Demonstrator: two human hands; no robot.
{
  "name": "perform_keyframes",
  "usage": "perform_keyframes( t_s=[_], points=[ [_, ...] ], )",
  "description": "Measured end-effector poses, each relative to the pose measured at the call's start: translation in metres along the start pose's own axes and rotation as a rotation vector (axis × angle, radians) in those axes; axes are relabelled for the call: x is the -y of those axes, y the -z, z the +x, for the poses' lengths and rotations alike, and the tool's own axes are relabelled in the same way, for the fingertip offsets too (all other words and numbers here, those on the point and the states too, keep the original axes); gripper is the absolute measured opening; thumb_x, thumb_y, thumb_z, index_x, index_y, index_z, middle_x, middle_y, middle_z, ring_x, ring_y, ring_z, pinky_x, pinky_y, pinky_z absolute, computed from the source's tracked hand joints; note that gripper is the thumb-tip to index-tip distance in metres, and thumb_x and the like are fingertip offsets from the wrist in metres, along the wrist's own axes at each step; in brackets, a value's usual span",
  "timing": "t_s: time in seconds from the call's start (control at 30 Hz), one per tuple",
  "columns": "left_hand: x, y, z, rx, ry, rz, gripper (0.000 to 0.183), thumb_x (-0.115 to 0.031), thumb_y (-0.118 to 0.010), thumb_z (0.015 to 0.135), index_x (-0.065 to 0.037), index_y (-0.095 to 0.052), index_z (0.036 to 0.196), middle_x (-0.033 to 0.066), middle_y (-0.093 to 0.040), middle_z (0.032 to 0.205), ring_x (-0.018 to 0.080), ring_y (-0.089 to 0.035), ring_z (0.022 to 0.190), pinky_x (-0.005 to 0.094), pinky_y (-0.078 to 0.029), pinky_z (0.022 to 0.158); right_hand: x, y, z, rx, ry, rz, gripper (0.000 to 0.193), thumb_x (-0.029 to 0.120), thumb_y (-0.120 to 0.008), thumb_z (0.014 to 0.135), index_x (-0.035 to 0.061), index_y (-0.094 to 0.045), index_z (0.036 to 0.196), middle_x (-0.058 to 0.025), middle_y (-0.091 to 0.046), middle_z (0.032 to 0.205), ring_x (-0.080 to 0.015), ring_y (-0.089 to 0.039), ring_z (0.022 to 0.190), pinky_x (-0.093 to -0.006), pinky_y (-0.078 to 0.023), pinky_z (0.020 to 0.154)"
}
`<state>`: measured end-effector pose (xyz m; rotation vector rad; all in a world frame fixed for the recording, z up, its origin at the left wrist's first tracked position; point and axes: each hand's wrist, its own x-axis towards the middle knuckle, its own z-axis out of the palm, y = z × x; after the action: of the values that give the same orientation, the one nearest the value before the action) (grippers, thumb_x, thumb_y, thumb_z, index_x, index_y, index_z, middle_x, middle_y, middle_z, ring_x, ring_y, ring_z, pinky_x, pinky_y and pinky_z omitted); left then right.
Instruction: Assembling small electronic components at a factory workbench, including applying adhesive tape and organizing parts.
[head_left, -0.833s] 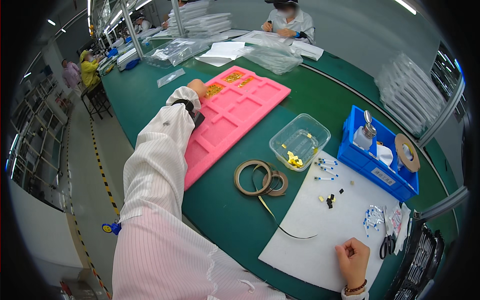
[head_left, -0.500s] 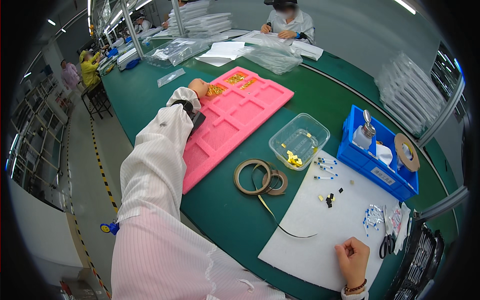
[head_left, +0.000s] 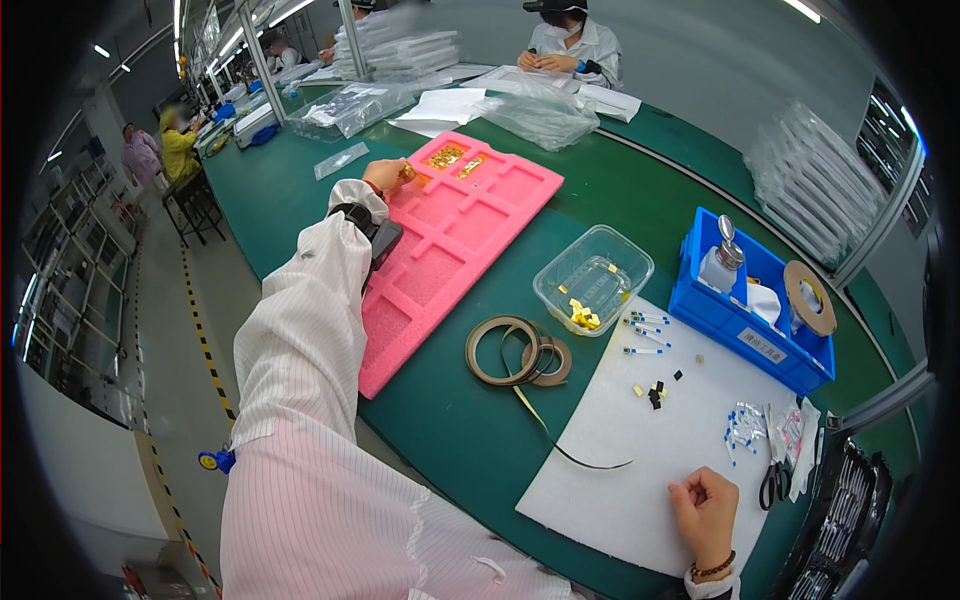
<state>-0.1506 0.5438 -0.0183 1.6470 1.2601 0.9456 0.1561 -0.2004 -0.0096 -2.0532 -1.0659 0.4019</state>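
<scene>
My left hand (head_left: 385, 174) reaches over the far left end of a pink foam tray (head_left: 440, 262). Its fingers are closed round small gold-coloured pieces (head_left: 407, 173), whose exact kind I cannot make out. More gold pieces (head_left: 444, 156) lie in two of the far compartments; the nearer compartments show bare foam. On a white mat (head_left: 590, 510), my right hand (head_left: 706, 513) rests in a loose fist with nothing showing in it. Several black bits (head_left: 656, 395) and small white strips with blue ends (head_left: 645, 335) lie on that mat beyond it.
A clear plastic tub (head_left: 595, 275) holds yellow pieces. Rolls of tape (head_left: 490, 370) lie beside it. At the right are a blue bin (head_left: 750, 335) with a pump bottle, scissors (head_left: 772, 485) and blue-ended strips (head_left: 744, 430). A co-worker (head_left: 570, 50) sits across the bench.
The pink tray has shifted slightly left and turned a little. My left hand has drawn slightly left, and gold pieces now show at its fingers. My right hand stays in place.
</scene>
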Motion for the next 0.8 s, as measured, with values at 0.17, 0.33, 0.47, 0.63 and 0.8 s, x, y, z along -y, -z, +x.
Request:
perform_keyframes(
  t_s=[0.17,0.33,0.47,0.63,0.8],
  points=[
    [-0.022,-0.026,-0.033,0.07,0.261,-0.467,0.023,-0.031,-0.056,0.109,-0.013,-0.063,0.123,-0.0004,-0.067,0.12,0.0194,-0.065,0.115,0.0769,-0.019,0.116,0.0,-0.001,0.002,-0.013,-0.026,-0.045,0.025,0.008,-0.081,0.081,-0.0014,-0.061,0.071,-0.0041,-0.053,0.055,-0.0106,-0.046,0.05,-0.0266,-0.035,0.049],
    [-0.053,-0.014,-0.059,0.04,0.123,-0.402,0.025,-0.031,-0.061,0.107,-0.01,-0.064,0.12,0.0009,-0.069,0.112,0.0179,-0.069,0.103,0.0593,-0.044,0.104,0.001,-0.002,0.0,-0.011,-0.008,-0.023,0.025,0.009,-0.081,0.082,-0.001,-0.061,0.071,-0.0043,-0.053,0.055,-0.0111,-0.046,0.05,-0.0273,-0.035,0.049],
    [-0.089,-0.044,-0.093,0.201,-0.227,-0.162,0.023,-0.026,-0.069,0.103,-0.003,-0.068,0.109,0.0069,-0.072,0.091,0.0155,-0.07,0.078,0.03,-0.056,0.068,0.001,-0.003,0.0,-0.005,0.017,-0.033,0.025,0.01,-0.081,0.082,-0.0006,-0.061,0.072,-0.0048,-0.053,0.055,-0.0121,-0.046,0.049,-0.0279,-0.035,0.049],
    [-0.164,-0.128,-0.195,0.473,-0.544,0.018,0.019,-0.018,-0.069,0.102,0.001,-0.067,0.101,0.007,-0.071,0.086,0.0128,-0.068,0.076,0.028,-0.054,0.067,-0.001,0.002,-0.003,-0.01,0.017,-0.075,0.023,0.015,-0.081,0.083,0.0015,-0.066,0.074,-0.0059,-0.057,0.057,-0.0167,-0.052,0.049,-0.0307,-0.04,0.05],
    [-0.223,-0.185,-0.317,0.688,-0.788,0.191,0.015,-0.014,-0.07,0.098,0.0,-0.065,0.099,0.0128,-0.071,0.085,0.0212,-0.07,0.074,0.0333,-0.055,0.067,-0.002,0.005,-0.002,-0.015,0.073,-0.054,0.022,0.016,-0.081,0.084,0.0014,-0.066,0.076,-0.0062,-0.059,0.06,-0.0162,-0.054,0.052,-0.0301,-0.041,0.052]
  ],
)
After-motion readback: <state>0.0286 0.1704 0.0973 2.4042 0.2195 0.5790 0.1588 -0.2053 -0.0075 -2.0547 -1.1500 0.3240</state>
